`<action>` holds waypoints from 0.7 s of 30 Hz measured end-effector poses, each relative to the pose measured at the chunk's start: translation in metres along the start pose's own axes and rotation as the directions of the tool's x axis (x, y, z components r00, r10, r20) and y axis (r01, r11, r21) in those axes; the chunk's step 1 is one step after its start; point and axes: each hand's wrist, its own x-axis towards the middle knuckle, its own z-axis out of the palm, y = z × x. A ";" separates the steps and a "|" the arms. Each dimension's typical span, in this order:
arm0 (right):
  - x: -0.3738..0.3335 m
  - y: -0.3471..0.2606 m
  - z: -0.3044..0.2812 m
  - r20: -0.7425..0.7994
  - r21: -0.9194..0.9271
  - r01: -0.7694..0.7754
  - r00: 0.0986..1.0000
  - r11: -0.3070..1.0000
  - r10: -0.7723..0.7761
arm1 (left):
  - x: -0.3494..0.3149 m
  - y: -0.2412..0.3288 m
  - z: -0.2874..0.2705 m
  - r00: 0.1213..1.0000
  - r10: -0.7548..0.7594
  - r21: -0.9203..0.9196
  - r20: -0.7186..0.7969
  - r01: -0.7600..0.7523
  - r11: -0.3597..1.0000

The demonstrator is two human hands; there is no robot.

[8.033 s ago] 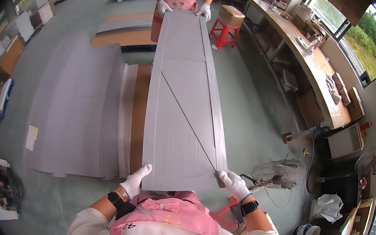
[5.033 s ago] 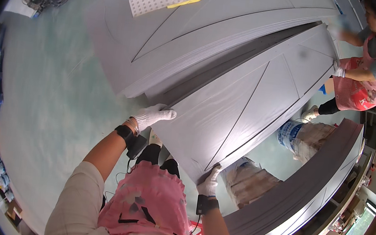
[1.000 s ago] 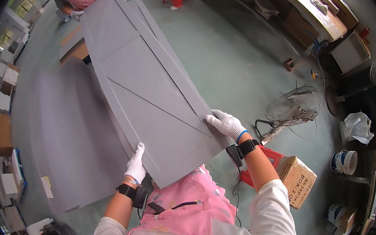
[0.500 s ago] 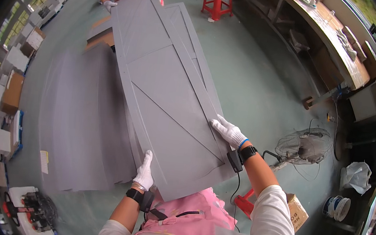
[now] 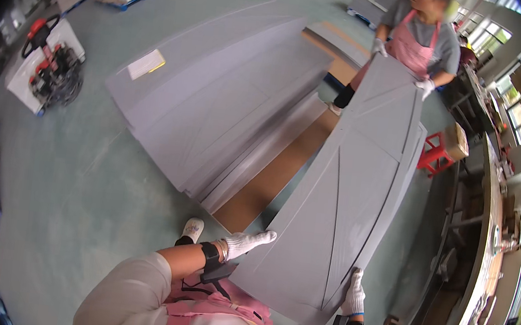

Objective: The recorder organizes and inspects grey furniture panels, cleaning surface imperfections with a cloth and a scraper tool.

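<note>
Fingers of your left hand (image 5: pixel 247 244) and right hand (image 5: pixel 354 296) grasping opposite edges of the grey panel (image 5: pixel 307 232) | panel: right of the stacked panels (image 5: pixel 242 96), far end with co-worker (image 5: pixel 411 48) | step: seemingly paired carrying; next move calls for matched grips

Around the panel (image 5: pixel 353 192), I'm seeing a stack (image 5: pixel 243 90) lying at ten o'clock, a sheet (image 5: pixel 146 64) resting on it, a co-worker (image 5: pixel 415 45) standing at one, and a stool (image 5: pixel 431 155) at two bearing a box (image 5: pixel 457 141).

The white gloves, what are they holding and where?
A grey panel: left hand and right hand at opposite edges of its near end, a co-worker at the far end.
</note>
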 end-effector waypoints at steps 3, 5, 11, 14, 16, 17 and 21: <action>-0.021 -0.003 0.044 0.004 0.028 0.043 0.999 0.999 -0.043 | -0.027 -0.029 -0.046 0.989 0.056 -0.287 0.136 -0.015 0.958; -0.032 -0.010 0.070 -0.024 -0.003 0.065 0.998 0.998 -0.065 | -0.036 -0.061 -0.060 0.977 0.123 -0.687 0.175 0.032 0.726; -0.077 -0.002 0.209 0.157 0.176 0.119 0.977 0.977 -0.147 | -0.124 -0.001 -0.191 0.999 -0.040 -0.644 0.027 0.047 0.764; -0.091 0.029 0.299 0.255 0.179 -0.058 0.967 0.982 0.011 | -0.117 -0.031 -0.289 1.000 0.028 -0.329 0.005 -0.025 0.944; -0.105 0.031 0.368 0.262 0.102 -0.181 0.954 0.978 0.149 | -0.105 -0.052 -0.342 0.993 -0.051 -0.236 -0.104 0.025 0.971; -0.100 0.035 0.396 0.197 0.135 -0.202 0.965 0.970 0.173 | -0.105 -0.048 -0.366 0.990 -0.076 -0.184 -0.122 0.053 0.982; -0.054 0.043 0.477 0.127 0.190 -0.304 0.950 0.933 0.284 | -0.112 -0.045 -0.447 0.956 -0.187 -0.154 -0.225 0.155 0.976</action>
